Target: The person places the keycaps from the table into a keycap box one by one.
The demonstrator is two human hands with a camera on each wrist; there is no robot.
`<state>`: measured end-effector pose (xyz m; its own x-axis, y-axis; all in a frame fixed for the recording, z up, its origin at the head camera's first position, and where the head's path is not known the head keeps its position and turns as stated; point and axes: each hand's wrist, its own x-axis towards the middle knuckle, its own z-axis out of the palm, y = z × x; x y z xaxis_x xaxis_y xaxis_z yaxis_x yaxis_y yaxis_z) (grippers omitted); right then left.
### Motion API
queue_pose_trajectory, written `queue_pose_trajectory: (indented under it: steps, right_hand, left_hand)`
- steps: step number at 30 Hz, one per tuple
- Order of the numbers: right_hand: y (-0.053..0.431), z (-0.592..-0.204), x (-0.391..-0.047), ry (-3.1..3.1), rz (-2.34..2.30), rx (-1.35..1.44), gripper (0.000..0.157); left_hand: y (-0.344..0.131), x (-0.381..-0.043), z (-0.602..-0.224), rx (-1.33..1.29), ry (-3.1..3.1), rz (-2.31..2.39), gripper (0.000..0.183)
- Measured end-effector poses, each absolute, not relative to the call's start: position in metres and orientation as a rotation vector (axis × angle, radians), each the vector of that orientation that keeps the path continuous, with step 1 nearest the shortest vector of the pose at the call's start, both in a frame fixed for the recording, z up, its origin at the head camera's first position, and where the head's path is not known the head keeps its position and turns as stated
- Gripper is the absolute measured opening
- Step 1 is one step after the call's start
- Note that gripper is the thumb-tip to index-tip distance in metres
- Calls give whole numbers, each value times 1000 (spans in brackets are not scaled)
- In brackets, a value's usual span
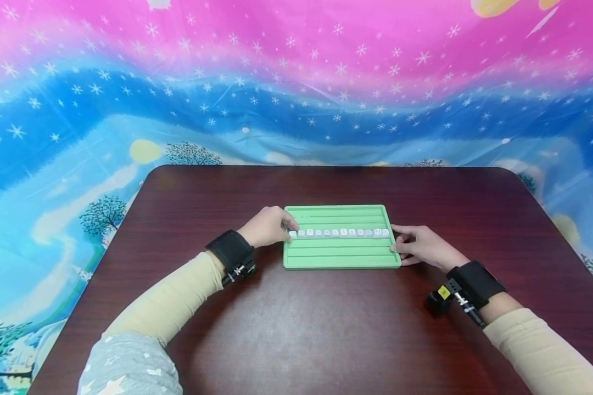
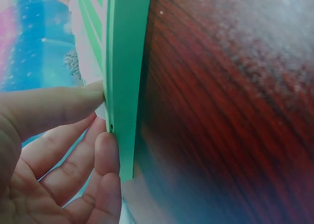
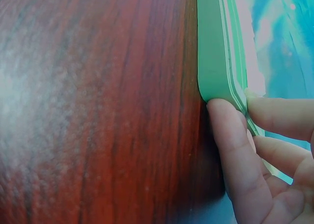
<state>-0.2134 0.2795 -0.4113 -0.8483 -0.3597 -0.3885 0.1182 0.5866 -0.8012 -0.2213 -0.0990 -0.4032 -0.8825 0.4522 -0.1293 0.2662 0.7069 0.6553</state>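
A light green, ridged tray (image 1: 341, 259) lies flat on the table. Along its middle groove runs a row of small white tiles (image 1: 343, 232), their marks too small to read. At the tray's left edge my left hand (image 1: 269, 226) pinches the white end tile (image 2: 100, 110) between thumb and index finger, while its other fingers rest by the tray's side wall. My right hand (image 1: 425, 247) grips the right edge of the tray, its thumb (image 3: 277, 113) on the rim and another finger against the side wall near the corner.
The dark brown wooden table (image 1: 296, 334) extends around the tray on all sides. Behind it hangs a pink and blue snowy backdrop (image 1: 296, 99). Black straps with small cameras sit on both wrists, the right camera (image 1: 438, 300) close above the table.
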Motion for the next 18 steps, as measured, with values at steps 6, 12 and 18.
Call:
queue_pose_trajectory:
  steps: [6,12,18]
  right_hand:
    - [279,-412,-214,2292,-1217,-193,71]
    - [280,-413,-214,2291,-1213,-195,71]
    - [281,-414,-215,2282,-1220,-190,72]
  left_hand:
    - [-97,-218,-401,549,2671,921,19]
    - [-94,-217,-401,544,2712,885,16]
    - [-92,-219,-403,530,2735,843,14]
